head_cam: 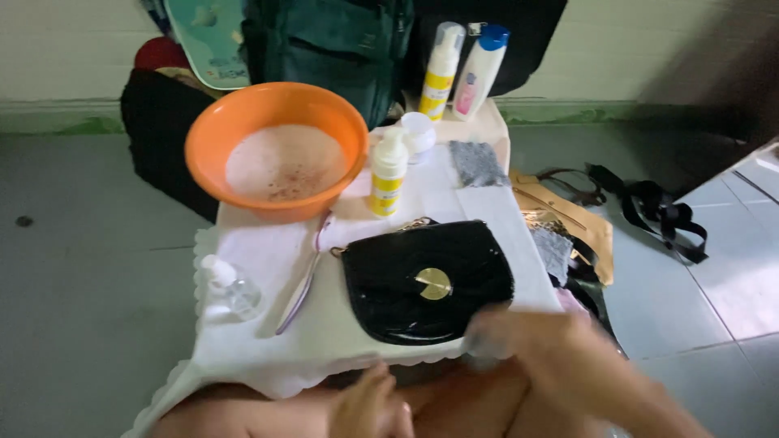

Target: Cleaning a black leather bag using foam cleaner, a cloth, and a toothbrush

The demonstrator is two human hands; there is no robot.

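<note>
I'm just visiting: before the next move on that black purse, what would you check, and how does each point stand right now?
1. Black purse lies flat on the white cloth: ok.
2. Right hand at the purse's lower right edge: ok, though blurred, so its grip cannot be told.
3. Left hand away from the purse, below the cloth edge: ok.
4. Orange basin upright, holding foamy water: ok.
5. Small yellow-labelled bottle upright beside the basin: ok.
6. Toothbrush within reach, left of the purse: ok.

Head cam, looking down from close up

Just one view, worn on the head, angled steeply down and forward over a small cloth-covered table [268, 341] toward the wall [633, 49]; floor shows either side.
</note>
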